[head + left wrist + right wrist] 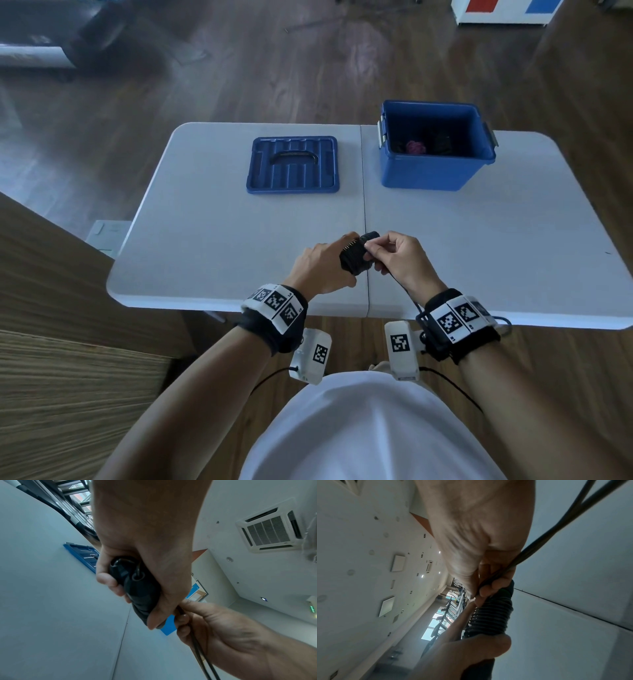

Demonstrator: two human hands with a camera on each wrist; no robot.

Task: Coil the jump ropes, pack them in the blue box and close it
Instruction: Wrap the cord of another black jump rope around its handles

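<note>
Black jump rope getting wound up over the bench

The black jump rope bundle (358,254) is gripped in the left hand (323,265) above the white folding bench (212,219), while its thin, floppy, probably springy cord (544,536) is pinched by the right hand (400,262); the coils are best clamped whole. The open blue plastic box (435,171) waits far right.

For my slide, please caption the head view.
Both hands wind a black jump rope; open blue box waits.
</note>
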